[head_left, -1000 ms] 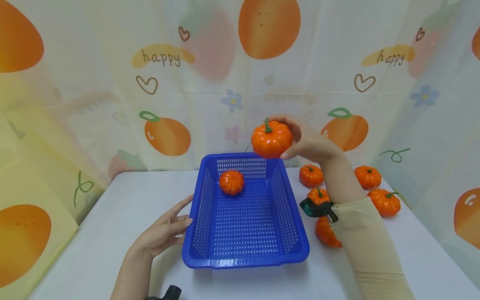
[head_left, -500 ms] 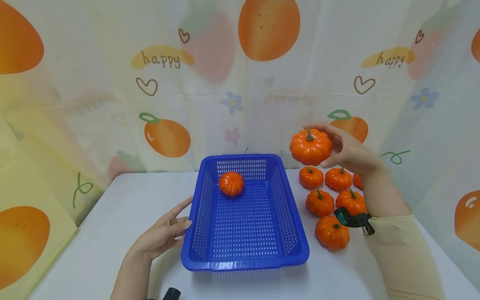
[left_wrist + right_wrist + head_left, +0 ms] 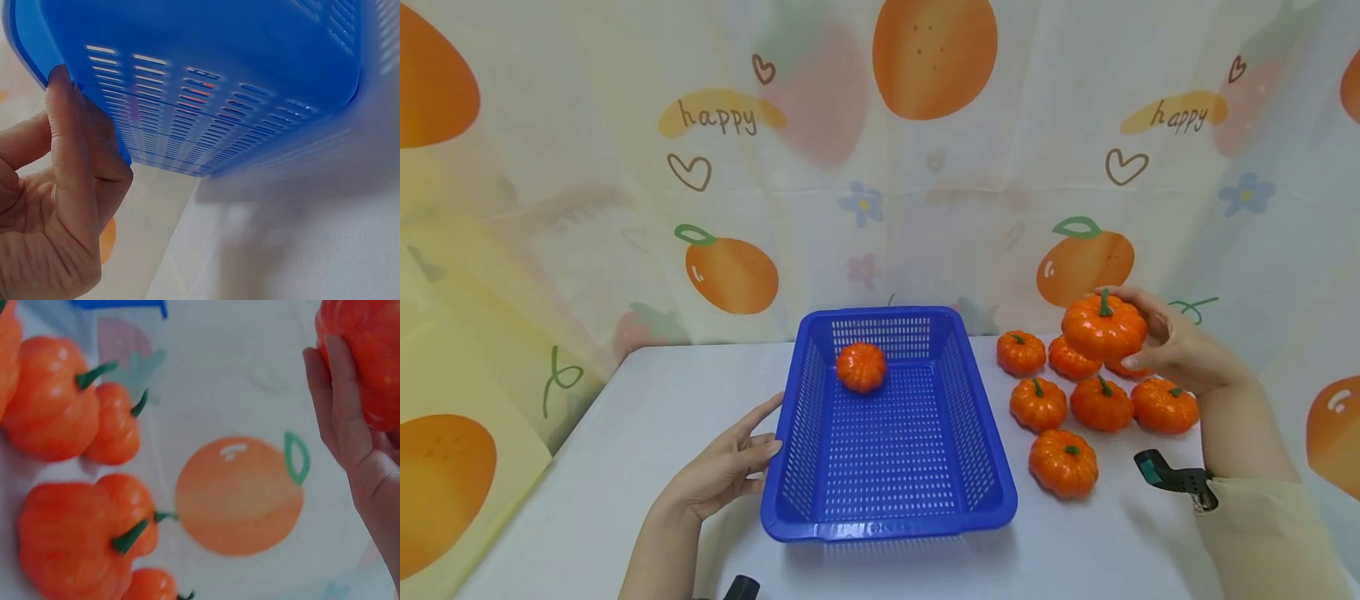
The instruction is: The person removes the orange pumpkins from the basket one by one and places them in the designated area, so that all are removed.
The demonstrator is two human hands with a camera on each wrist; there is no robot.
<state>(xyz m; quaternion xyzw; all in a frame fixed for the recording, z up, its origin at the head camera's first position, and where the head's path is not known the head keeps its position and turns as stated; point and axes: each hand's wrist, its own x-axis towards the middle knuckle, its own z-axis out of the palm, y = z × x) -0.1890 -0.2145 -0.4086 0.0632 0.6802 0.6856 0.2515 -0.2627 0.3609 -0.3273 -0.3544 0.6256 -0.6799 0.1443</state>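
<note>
My right hand [image 3: 1183,350] holds a small orange pumpkin [image 3: 1101,332] with a green stem in the air at the right. Its fingers and thumb are round the pumpkin's right side; in the right wrist view that pumpkin [image 3: 372,356] is cut by the frame edge. Below it, several similar pumpkins [image 3: 1101,407] lie on the table. In the middle stands a blue perforated plastic basket [image 3: 887,531], with one pumpkin [image 3: 861,367] near its back left corner. At the basket's left rim, my left hand [image 3: 722,467] grips the edge, its bent fingers visible in the left wrist view.
The white table [image 3: 647,433] reaches back to a fruit-printed curtain [image 3: 880,217]. The pumpkin group stands close to the basket's right wall. A dark wrist camera mount [image 3: 1176,479] juts from the right sleeve.
My right hand has carried its pumpkin rightward and down, from over the basket's back edge to above the pumpkin group. My left hand and the basket have stayed put.
</note>
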